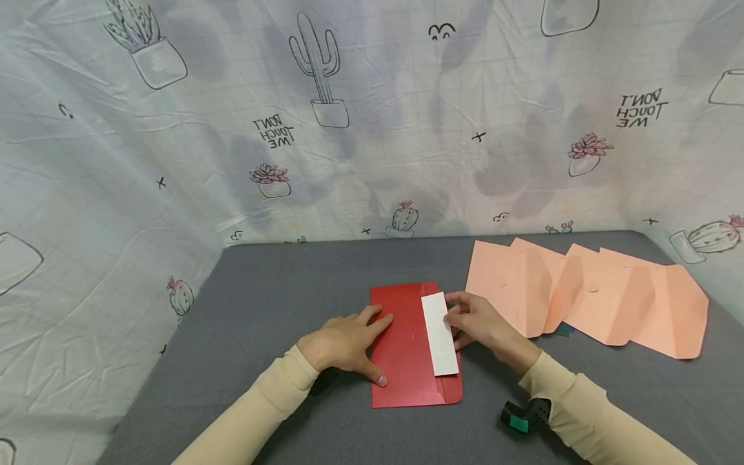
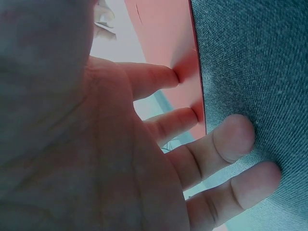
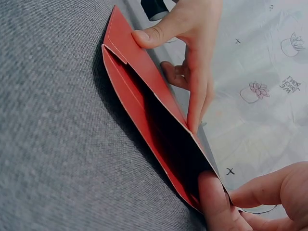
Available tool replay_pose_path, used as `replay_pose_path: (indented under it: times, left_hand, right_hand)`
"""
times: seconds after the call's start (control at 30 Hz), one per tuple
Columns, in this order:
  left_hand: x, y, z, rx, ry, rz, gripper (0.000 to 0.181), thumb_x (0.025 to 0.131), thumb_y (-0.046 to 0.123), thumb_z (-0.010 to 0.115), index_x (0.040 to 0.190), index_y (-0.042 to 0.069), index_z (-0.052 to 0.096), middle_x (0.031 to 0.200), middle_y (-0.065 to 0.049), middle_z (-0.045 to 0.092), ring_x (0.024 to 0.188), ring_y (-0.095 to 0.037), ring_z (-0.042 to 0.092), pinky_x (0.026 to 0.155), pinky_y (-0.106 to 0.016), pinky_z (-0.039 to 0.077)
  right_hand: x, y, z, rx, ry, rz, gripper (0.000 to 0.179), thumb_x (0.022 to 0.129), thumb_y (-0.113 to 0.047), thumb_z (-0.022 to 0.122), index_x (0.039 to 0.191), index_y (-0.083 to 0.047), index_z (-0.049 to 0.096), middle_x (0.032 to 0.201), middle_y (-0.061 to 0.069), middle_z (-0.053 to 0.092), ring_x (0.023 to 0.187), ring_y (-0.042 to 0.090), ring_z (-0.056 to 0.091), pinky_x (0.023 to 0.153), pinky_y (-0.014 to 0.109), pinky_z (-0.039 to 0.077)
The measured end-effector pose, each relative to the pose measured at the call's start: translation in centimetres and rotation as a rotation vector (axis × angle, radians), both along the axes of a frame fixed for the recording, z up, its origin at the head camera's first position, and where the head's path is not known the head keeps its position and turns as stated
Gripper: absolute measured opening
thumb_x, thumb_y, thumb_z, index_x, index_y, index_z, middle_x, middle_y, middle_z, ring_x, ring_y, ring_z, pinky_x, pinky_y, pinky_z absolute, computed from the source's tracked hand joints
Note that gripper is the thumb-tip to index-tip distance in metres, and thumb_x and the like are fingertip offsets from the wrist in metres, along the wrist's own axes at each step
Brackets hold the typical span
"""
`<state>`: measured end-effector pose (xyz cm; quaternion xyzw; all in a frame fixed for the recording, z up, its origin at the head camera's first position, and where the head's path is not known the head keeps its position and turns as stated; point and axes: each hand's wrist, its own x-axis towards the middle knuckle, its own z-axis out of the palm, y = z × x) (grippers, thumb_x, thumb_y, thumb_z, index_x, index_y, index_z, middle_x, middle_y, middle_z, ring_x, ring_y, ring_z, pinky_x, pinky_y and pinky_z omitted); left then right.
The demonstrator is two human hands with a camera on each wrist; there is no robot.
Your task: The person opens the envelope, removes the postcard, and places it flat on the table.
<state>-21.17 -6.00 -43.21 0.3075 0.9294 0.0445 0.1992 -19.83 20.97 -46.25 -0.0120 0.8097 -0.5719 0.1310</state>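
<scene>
A red envelope (image 1: pixel 398 349) lies on the dark grey table, its flap side to the right. Along that side, a white rectangular card (image 1: pixel 440 332) overlaps the envelope. My right hand (image 1: pixel 479 323) pinches the card's right edge, fingers partly hidden behind it. In the right wrist view, the right fingertips (image 3: pixel 211 190) grip at the far end of a dark opening in the red envelope (image 3: pixel 144 67). Spread over the envelope's left edge is my left hand (image 1: pixel 345 339). Two left fingers (image 2: pixel 156 77) press the red paper; two others rest on the table cloth.
Several peach envelopes (image 1: pixel 494 278) lie fanned and overlapping at the right, flaps raised. A small dark green thing (image 1: pixel 562 330) peeks from beneath them. On the right wrist sits a black band with a green part (image 1: pixel 519 423). A printed cloth (image 1: pixel 372 129) hangs behind the table.
</scene>
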Motion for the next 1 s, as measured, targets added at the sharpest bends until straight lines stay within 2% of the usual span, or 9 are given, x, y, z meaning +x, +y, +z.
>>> replay_pose_path:
  times: [0.43,0.7,1.0]
  left_hand:
    - [-0.02,-0.03,-0.08,-0.007,0.000,-0.002,0.110,0.074,0.062,0.083,0.161,0.022,0.030,0.167,-0.006,0.024,0.141,-0.034,0.048,0.109,-0.054,0.042]
    - [-0.14,-0.05,-0.33,-0.013,0.019,-0.013,0.110,0.074,0.063,0.083,0.161,0.022,0.030,0.167,-0.006,0.025,0.139,-0.033,0.050,0.108,-0.053,0.044]
    - [-0.12,-0.05,-0.30,-0.018,0.021,-0.015,0.110,0.074,0.063,0.082,0.161,0.022,0.030,0.167,-0.005,0.024,0.138,-0.033,0.051,0.107,-0.051,0.045]
  right_hand:
    - [-0.16,0.03,0.05,0.006,-0.025,-0.045,0.050,0.100,-0.014,0.057,0.144,0.005,0.043,0.102,0.015,0.063,0.073,0.018,0.065,0.060,0.034,0.059]
    - [-0.17,0.11,0.20,0.003,-0.025,-0.068,0.045,0.099,-0.016,0.058,0.138,0.003,0.047,0.097,0.012,0.064,0.070,0.017,0.063,0.055,0.032,0.057]
    - [-0.17,0.18,0.08,-0.001,-0.017,-0.075,0.042,0.100,-0.015,0.055,0.136,0.003,0.046,0.100,0.013,0.063,0.073,0.019,0.061,0.054,0.031,0.056]
